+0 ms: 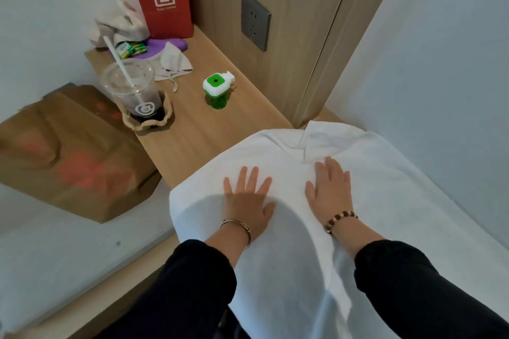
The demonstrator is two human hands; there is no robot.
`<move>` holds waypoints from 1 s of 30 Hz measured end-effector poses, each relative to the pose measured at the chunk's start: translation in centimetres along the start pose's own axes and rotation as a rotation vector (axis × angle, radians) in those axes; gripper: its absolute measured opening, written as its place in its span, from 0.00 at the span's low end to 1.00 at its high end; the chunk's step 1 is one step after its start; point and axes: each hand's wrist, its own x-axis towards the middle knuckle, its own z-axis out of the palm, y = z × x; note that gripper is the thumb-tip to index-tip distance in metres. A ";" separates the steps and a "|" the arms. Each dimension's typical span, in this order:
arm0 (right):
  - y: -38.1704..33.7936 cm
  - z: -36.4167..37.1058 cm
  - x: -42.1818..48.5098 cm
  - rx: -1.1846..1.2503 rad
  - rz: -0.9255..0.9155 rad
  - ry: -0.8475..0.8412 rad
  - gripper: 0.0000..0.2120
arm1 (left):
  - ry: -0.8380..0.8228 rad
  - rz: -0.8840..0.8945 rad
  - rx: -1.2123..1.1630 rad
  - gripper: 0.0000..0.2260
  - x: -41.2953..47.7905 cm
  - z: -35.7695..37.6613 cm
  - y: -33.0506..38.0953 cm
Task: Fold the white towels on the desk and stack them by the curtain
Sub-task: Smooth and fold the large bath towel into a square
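Smoothing a white terry towel (399, 201) flat on the light wooden desk (192, 124), ahead of a fold.
The towel covers the desk's near right part and drapes over its near edge, with a loose ridge bunched at its far side. The left hand (248, 201) and right hand (329, 192) press on it side by side, palms down, fingers straight and apart, gripping nothing. The folding looks barely begun. The next move probably calls for pinching two corners and carrying them across, clear of the clear plastic cup of dark drink (135, 93) at far left.
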 end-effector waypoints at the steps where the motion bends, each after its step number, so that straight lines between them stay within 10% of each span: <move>1: -0.1 -0.1 0.0 0.026 -0.129 0.066 0.21 | 0.010 -0.011 -0.001 0.26 0.2 -0.1 0.4; 5: 0.9 -0.3 2.5 -0.068 -0.468 0.049 0.20 | 0.075 0.022 0.013 0.27 0.8 0.2 0.8; 11: 3.4 0.5 7.6 -0.178 -0.056 -0.085 0.27 | 0.087 0.062 0.040 0.29 1.1 0.5 0.6; 23: 4.4 0.6 2.4 -0.195 -0.043 -0.110 0.28 | 0.039 0.083 0.043 0.28 -2.8 0.9 2.9; 30: 5.9 1.0 -1.5 -0.211 -0.023 -0.150 0.29 | 0.292 0.230 -0.094 0.22 0.1 -1.8 5.3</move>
